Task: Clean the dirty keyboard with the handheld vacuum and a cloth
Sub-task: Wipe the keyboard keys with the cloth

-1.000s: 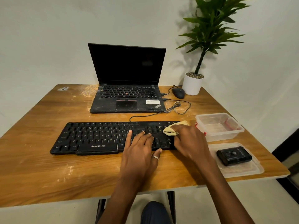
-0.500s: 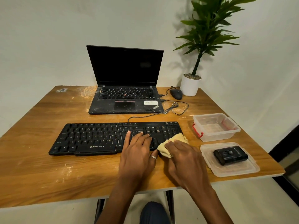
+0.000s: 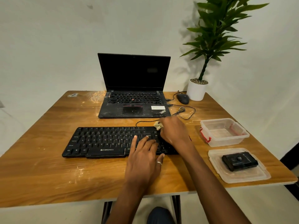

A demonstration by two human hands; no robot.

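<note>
Well, counter: I see a worn wooden counter (image 3: 40, 159) with pale scuffs, carrying everything below.
Keyboard: the black full-size plastic keyboard (image 3: 105, 141) lies flat across the middle of the counter, its long side facing me.
Laptop: an open, dusty black laptop (image 3: 134, 94) with a dark screen sits behind the keyboard, apart from it.
Left hand: my view shows the left hand (image 3: 144, 159) lying flat on the right-of-centre keys, fingers straight and slightly spread, gripping nothing. There is a ring on one finger.
Cloth: a pale yellow crumpled cloth (image 3: 158, 125) sits at the keyboard's far right corner. Only a small tuft shows past the fingers.
Right hand: the right hand (image 3: 174, 131) covers the keyboard's right end, fingers curled round the cloth and pressing it to the keys.
Mouse: a black computer mouse (image 3: 182, 98) rests just right of the laptop.
Plant: a green leafy plant in a white round pot (image 3: 196, 91) stands at the far right corner, beside the mouse.
Tub: a clear plastic tub with red clasps (image 3: 224, 131) sits right of the keyboard.
Lid: a clear plastic lid (image 3: 252, 177) lies nearer me than the tub.
Vacuum: the small black boxy handheld vacuum (image 3: 239, 160) rests on that lid, well apart from both hands.
</note>
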